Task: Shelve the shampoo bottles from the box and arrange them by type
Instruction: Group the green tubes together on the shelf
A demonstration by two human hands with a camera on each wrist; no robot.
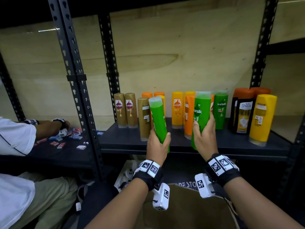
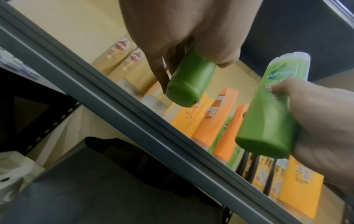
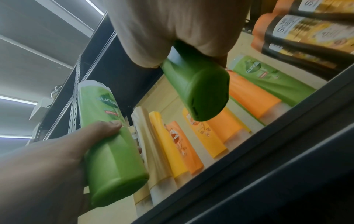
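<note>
Each hand holds a green Sunsilk bottle in front of the black shelf (image 1: 181,142). My left hand (image 1: 157,144) grips one green bottle (image 1: 158,119) by its lower part, tilted a little left; its base shows in the left wrist view (image 2: 188,84). My right hand (image 1: 205,136) grips the other green bottle (image 1: 201,113) upright, label facing me, its base showing in the right wrist view (image 3: 203,91). On the shelf stand brown bottles (image 1: 126,109), yellow and orange bottles (image 1: 177,109), one more green bottle (image 1: 220,109), and dark Shaya bottles (image 1: 244,114).
A large yellow bottle (image 1: 261,119) stands at the shelf's right front. An open cardboard box (image 1: 184,210) sits below my wrists. On my left a person in a white shirt (image 1: 14,138) handles small packets (image 1: 59,142) on a neighbouring shelf. A black upright post (image 1: 76,83) divides the two bays.
</note>
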